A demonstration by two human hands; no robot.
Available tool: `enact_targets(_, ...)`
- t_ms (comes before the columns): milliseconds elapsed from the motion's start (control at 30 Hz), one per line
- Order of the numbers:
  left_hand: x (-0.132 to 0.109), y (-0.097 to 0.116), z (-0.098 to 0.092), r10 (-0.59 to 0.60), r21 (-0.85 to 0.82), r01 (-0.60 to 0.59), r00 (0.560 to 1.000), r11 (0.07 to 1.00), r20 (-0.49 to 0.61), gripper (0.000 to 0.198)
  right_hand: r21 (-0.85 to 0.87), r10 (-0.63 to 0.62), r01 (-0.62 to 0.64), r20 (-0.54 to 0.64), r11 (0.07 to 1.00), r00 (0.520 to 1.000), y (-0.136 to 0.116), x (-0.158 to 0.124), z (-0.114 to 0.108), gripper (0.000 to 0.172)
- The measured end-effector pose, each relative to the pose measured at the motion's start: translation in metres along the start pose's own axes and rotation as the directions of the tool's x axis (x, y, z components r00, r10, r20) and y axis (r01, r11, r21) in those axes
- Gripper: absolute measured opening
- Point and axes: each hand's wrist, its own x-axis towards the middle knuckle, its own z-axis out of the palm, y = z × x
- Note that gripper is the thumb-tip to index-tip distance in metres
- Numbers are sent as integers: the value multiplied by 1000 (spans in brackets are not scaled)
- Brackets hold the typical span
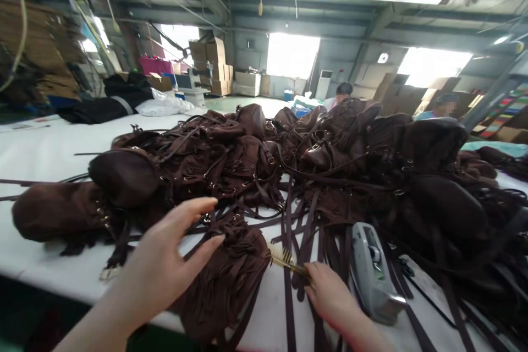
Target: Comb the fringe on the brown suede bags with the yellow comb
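A brown suede fringed bag (225, 280) lies at the front edge of the white table (37, 154). My left hand (165, 261) hovers over its left side with fingers stretched out, fingertips touching the fringe. My right hand (328, 291) is closed on the handle of a small yellow-bristled brush (284, 258), whose head rests against the bag's right edge. Long brown straps (305, 231) run under and beside the brush.
A large heap of the same brown bags (256, 154) covers the middle and right of the table. A grey hand-held iron (373, 272) lies right of my right hand. Two people (344, 93) work behind the heap. Cardboard boxes (214, 66) stand at the back.
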Motion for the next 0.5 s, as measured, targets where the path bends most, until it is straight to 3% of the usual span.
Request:
enact_targets(67, 15, -18, 19, 50, 72, -59, 991, 996, 120, 41, -71, -7, 6, -16, 997, 1000, -3, 15, 16, 34)
enact_targets(133, 24, -39, 48, 17, 194, -62, 975, 979, 223, 41, -138, -3, -2, -40, 990, 999, -7, 25, 26, 34)
enact_targets(267, 36, -64, 92, 49, 328, -146, 957, 933, 286, 74, -189, 20, -35, -78, 981, 997, -11, 27, 28, 29)
enact_targets(333, 45, -67, 98, 39, 361, -164, 943, 918, 330, 76, -168, 59, -67, -52, 984, 997, -7, 22, 23, 26)
enact_targets(433, 60, -72, 94, 62, 305, -190, 921, 933, 384, 51, -93, 126, -120, 69, 988, 990, 8, 12, 12, 26)
enact_targets(500, 67, -80, 92, 93, 193, -172, 927, 966, 364, 35, -21, 131, -129, 148, 991, 980, 20, 8, 3, 26)
